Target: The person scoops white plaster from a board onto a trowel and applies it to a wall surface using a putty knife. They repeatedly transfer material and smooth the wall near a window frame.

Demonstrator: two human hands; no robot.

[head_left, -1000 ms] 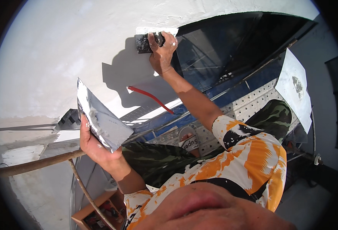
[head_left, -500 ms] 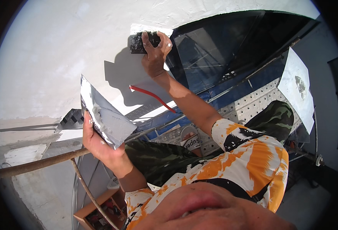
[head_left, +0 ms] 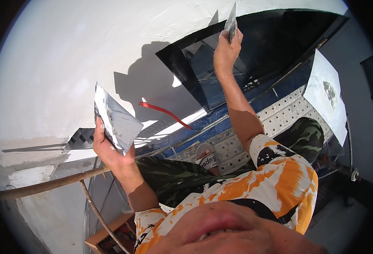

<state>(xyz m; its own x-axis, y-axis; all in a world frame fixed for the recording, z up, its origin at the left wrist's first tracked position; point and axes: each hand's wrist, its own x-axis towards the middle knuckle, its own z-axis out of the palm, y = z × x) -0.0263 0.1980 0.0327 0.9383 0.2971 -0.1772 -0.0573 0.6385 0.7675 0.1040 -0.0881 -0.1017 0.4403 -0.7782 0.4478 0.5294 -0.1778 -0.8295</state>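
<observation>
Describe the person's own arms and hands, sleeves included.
Short white sleeves, patterned in orange and black, end above bare forearms. The left hand and right hand wear no gloves; white flecks dot the left one.

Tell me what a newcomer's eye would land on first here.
Probably the orange-and-white patterned shirt at the lower middle. Next, the shiny metal plate in the left hand, left of centre, and the flat-bladed tool raised near the top in the right hand. A red strip also stands out, right of the plate.
</observation>
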